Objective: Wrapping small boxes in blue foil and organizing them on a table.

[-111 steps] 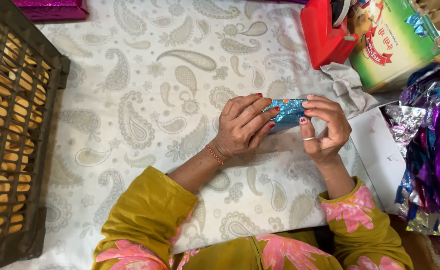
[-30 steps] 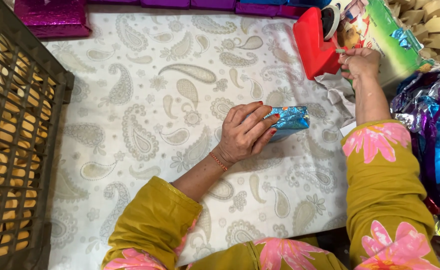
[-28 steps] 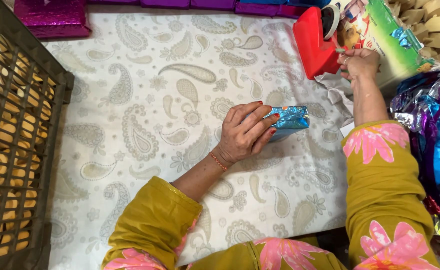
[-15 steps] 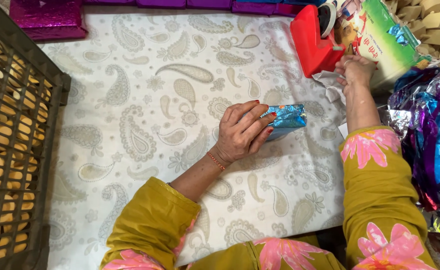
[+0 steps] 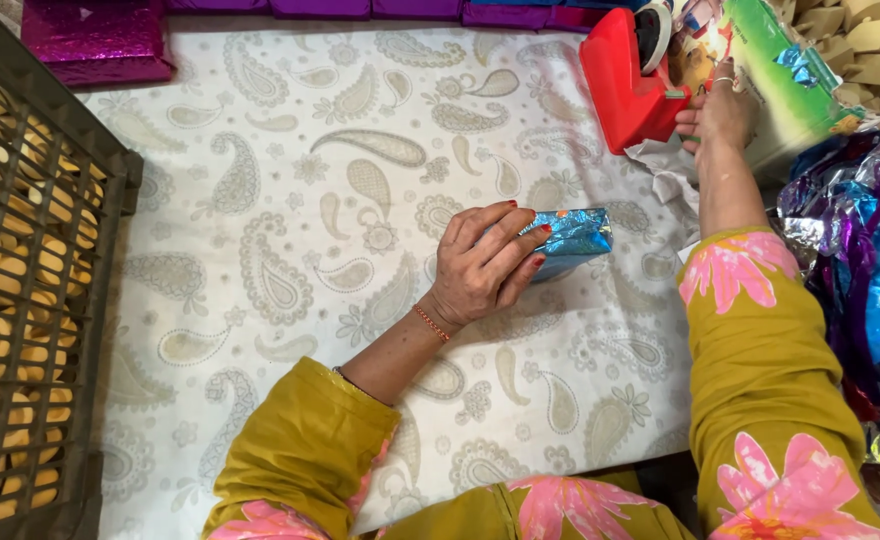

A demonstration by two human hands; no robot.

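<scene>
You have a small parcel [image 5: 572,238] wrapped in shiny blue foil lying just right of the frame's centre on the paisley cloth. It is roughly oblong, set flat with its long side running left to right, the foil crinkled and catching light, with an orange glint at its upper left edge. Its left end is hidden, only the right part showing.

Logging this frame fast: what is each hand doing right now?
Left hand: closed on the blue foil packet, pressing it to the cloth.
Right hand: at the red tape dispenser; grip cannot be told.
</scene>
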